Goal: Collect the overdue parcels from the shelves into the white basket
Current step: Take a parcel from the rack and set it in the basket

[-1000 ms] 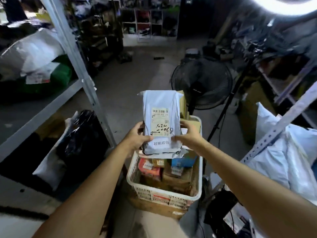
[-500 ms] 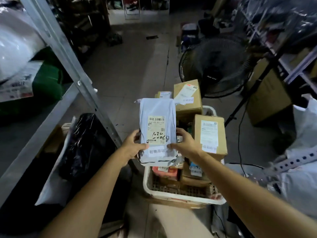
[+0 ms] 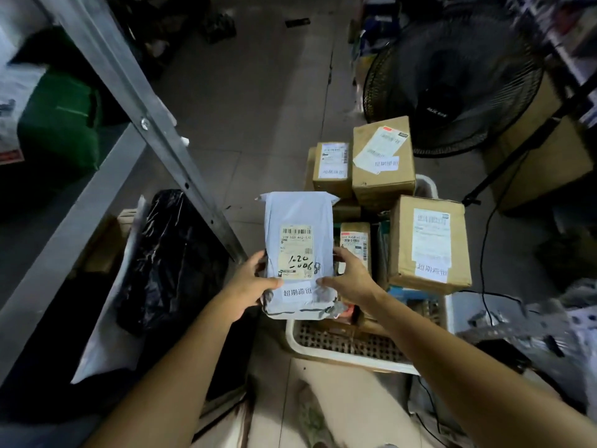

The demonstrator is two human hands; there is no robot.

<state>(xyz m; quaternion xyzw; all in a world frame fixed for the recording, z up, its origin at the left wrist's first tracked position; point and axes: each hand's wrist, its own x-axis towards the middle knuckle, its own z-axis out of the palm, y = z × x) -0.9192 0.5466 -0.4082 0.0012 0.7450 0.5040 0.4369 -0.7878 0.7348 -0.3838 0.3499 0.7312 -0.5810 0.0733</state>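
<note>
I hold a white plastic mailer parcel [image 3: 298, 221] upright in front of me, label side up, with handwriting and a white sticker on it. My left hand [image 3: 255, 282] grips its lower left edge and my right hand [image 3: 350, 279] grips its lower right edge. The parcel hangs over the left near corner of the white basket [image 3: 326, 350] on the floor. The basket holds several cardboard boxes, among them a large one [image 3: 429, 244] on the right and a taller one [image 3: 382, 163] at the back.
A grey metal shelf upright [image 3: 151, 130] slants down on the left, with a green parcel [image 3: 61, 124] on its shelf and a black bag [image 3: 168, 253] beneath. A black floor fan [image 3: 452, 79] stands behind the basket. Cables and a cardboard box [image 3: 542, 150] lie to the right.
The view has tilted further down toward the basket. The white parcel, still held in both hands, has come lower and closer over the basket's near left corner.
</note>
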